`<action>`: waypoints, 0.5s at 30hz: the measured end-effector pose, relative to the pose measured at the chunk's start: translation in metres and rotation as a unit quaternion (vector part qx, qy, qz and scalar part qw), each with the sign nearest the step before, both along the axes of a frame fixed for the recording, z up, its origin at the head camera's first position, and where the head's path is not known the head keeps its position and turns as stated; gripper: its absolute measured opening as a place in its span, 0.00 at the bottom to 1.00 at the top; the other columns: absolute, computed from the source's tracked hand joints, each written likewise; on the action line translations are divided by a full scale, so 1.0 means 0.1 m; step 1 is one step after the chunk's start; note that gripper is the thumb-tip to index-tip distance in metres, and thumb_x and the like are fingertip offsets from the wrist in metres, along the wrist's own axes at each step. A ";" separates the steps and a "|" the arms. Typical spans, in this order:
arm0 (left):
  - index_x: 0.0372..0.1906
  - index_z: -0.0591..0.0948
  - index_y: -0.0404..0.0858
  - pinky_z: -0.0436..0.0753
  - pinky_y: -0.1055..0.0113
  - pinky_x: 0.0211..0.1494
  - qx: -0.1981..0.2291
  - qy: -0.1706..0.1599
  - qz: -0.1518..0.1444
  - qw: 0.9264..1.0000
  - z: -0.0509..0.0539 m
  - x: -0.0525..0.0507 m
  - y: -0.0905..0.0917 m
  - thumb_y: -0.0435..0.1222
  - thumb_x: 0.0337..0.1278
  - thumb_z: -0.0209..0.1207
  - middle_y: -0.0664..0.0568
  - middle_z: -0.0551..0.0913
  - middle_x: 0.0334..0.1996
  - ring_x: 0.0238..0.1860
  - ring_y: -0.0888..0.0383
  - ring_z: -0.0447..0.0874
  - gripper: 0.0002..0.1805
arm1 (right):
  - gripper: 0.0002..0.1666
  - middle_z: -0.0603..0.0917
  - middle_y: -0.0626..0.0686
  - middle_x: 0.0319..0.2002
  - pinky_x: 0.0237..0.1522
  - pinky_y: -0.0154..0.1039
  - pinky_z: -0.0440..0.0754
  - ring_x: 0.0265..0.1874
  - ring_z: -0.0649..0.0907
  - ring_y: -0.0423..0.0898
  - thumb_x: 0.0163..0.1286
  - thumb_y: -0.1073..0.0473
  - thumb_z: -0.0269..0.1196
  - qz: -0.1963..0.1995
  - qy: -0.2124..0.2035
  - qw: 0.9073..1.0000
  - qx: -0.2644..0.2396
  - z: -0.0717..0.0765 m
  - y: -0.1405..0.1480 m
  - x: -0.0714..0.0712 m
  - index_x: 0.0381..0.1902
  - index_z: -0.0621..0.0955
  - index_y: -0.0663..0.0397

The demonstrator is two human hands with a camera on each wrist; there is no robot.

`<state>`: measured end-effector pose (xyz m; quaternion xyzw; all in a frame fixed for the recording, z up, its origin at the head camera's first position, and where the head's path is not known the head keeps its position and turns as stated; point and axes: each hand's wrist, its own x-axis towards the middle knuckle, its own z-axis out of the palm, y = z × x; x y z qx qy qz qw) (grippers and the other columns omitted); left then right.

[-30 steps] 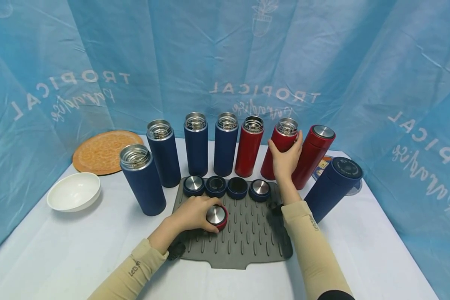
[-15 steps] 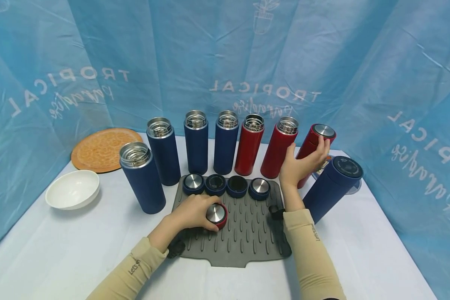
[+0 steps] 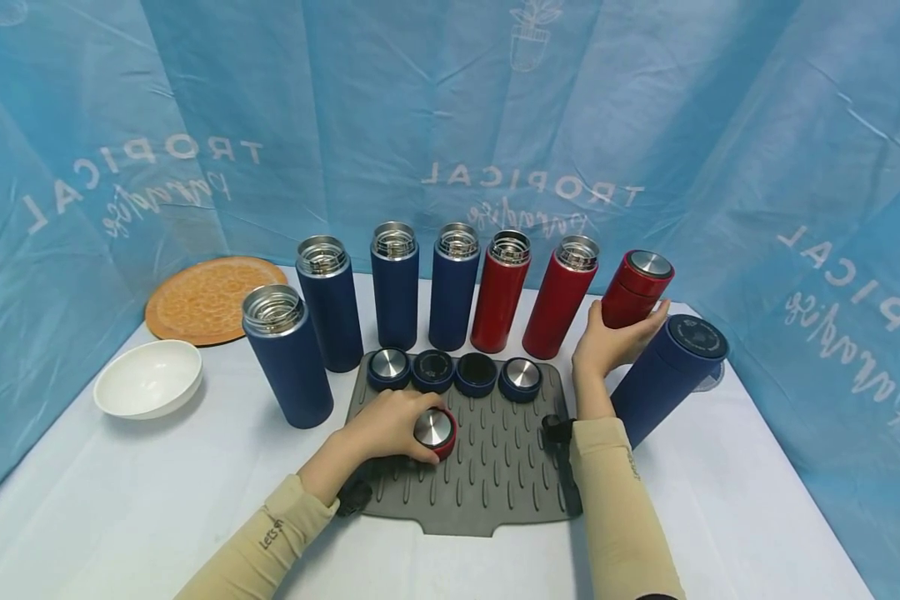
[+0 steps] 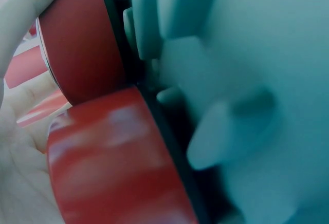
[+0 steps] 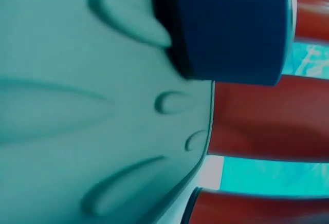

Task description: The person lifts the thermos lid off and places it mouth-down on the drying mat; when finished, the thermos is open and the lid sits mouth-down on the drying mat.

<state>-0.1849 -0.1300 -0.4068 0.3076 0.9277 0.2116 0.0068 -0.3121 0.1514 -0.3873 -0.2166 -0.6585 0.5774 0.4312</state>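
Note:
My left hand (image 3: pixel 392 427) curls round a red lid (image 3: pixel 433 428) with a steel top, lying on the grey ridged mat (image 3: pixel 457 492). A second red lid (image 4: pixel 121 162) shows under the palm in the left wrist view; from the head it is hidden. At the right, my right hand (image 3: pixel 611 342) grips the body of a capped red flask (image 3: pixel 641 287), fingers and thumb around it below the cap. The flask's lower part is hidden behind that hand in the head view. A navy lid (image 5: pixel 231 29) and red flasks appear in the right wrist view, but not the hand itself.
Uncapped red flasks (image 3: pixel 561 296) and navy flasks (image 3: pixel 396 287) stand in an arc behind the mat. Several navy lids (image 3: pixel 521 379) line its back edge. A capped navy flask (image 3: pixel 667 371) stands beside the right forearm. A white bowl (image 3: pixel 150 379) and orange round board (image 3: pixel 213 300) are left.
My right hand has left the uncapped red flask and moved right onto the capped red one, sliding from near its cap down to its body. The left hand stays on its lid.

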 end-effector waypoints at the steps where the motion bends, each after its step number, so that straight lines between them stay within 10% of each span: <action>1: 0.51 0.76 0.39 0.79 0.61 0.42 0.000 0.000 0.000 1.000 0.00 0.00 0.00 0.51 0.28 0.74 0.49 0.82 0.43 0.41 0.55 0.81 0.38 | 0.55 0.56 0.42 0.69 0.64 0.39 0.60 0.66 0.57 0.36 0.54 0.52 0.69 0.001 -0.008 1.000 -0.001 -0.01 0.01 -0.01 0.71 0.49 0.36; 15: 0.51 0.76 0.38 0.79 0.61 0.42 0.001 -0.009 0.000 1.000 0.02 0.01 0.00 0.50 0.29 0.74 0.49 0.82 0.43 0.41 0.54 0.81 0.37 | 0.53 0.60 0.43 0.66 0.62 0.40 0.64 0.64 0.59 0.38 0.52 0.53 0.70 0.024 -0.047 0.997 -0.051 -0.03 0.08 -0.07 0.69 0.53 0.36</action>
